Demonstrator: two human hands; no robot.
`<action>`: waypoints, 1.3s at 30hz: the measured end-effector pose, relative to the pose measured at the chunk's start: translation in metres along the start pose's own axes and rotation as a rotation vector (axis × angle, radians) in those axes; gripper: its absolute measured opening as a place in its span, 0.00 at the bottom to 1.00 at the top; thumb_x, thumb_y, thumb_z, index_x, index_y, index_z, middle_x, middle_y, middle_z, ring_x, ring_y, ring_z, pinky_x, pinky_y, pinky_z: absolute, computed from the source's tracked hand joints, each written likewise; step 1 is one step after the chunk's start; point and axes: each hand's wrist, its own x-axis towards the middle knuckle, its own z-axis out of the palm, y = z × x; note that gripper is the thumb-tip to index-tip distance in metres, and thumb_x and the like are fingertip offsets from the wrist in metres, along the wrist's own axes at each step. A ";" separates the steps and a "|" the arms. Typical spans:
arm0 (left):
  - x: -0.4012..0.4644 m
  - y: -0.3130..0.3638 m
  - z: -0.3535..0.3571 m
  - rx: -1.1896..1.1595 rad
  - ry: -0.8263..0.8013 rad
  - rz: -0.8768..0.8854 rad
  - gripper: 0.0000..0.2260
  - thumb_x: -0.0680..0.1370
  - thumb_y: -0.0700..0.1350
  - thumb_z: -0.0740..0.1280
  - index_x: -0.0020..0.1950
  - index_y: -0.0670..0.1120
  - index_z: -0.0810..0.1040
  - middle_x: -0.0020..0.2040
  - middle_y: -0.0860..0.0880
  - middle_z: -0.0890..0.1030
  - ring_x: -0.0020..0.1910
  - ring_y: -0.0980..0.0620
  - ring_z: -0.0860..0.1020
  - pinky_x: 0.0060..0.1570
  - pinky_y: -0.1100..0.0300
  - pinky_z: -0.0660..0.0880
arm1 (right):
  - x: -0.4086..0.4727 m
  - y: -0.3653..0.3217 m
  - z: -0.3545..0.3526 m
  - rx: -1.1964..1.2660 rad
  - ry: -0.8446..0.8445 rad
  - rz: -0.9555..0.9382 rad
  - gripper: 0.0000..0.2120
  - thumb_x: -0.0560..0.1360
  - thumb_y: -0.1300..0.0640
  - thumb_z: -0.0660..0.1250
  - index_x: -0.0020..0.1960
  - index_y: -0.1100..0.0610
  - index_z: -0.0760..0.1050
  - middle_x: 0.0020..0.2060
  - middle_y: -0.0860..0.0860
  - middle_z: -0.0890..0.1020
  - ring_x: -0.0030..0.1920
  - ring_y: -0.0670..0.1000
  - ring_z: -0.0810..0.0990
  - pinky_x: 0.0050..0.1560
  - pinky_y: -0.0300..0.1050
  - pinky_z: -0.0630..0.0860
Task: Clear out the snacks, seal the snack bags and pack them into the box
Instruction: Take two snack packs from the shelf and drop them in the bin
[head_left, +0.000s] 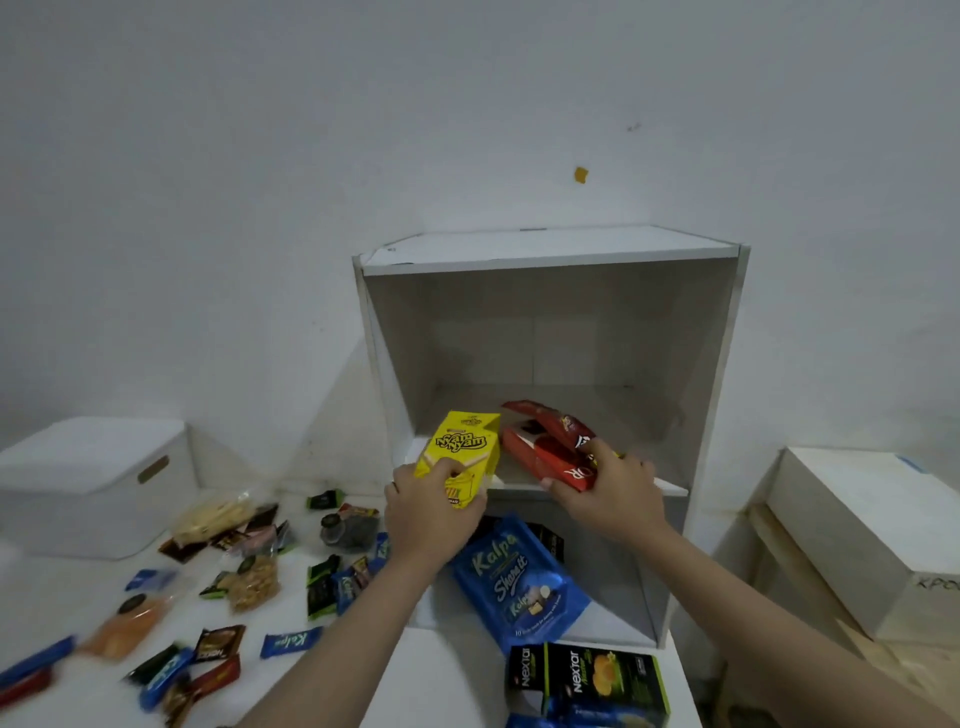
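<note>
Snack boxes sit at the shelf (670, 488) edge: your left hand (431, 512) grips the yellow Nyam Nyam box (462, 452), your right hand (610, 491) clasps the red box (540, 454) lying on the shelf.

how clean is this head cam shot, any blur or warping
Head view: wide-angle warping bows the white two-tier shelf unit outward; the loose small snack packets at lower left are smeared by motion blur; the yellow Nyam Nyam box in the left hand reads sharply; lighting is soft and dim, no glare.
</note>
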 end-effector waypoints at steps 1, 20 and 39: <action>-0.012 -0.007 -0.010 -0.056 0.021 -0.009 0.17 0.69 0.61 0.69 0.56 0.61 0.76 0.59 0.44 0.71 0.58 0.40 0.71 0.51 0.55 0.70 | -0.011 -0.008 -0.004 0.037 0.008 -0.018 0.35 0.65 0.27 0.63 0.65 0.45 0.65 0.56 0.52 0.79 0.59 0.59 0.73 0.60 0.54 0.71; -0.293 -0.299 -0.290 -0.146 0.418 -0.572 0.15 0.69 0.58 0.72 0.52 0.58 0.75 0.53 0.44 0.74 0.55 0.42 0.74 0.52 0.56 0.72 | -0.280 -0.326 0.121 0.481 -0.504 -0.382 0.35 0.59 0.29 0.67 0.60 0.47 0.71 0.50 0.51 0.80 0.45 0.53 0.82 0.45 0.54 0.82; -0.463 -0.562 -0.351 -0.254 0.620 -1.476 0.28 0.71 0.66 0.64 0.58 0.46 0.67 0.61 0.40 0.72 0.59 0.38 0.72 0.58 0.49 0.71 | -0.470 -0.558 0.382 0.408 -1.382 -0.458 0.19 0.65 0.38 0.73 0.47 0.50 0.80 0.42 0.51 0.85 0.43 0.52 0.84 0.50 0.51 0.81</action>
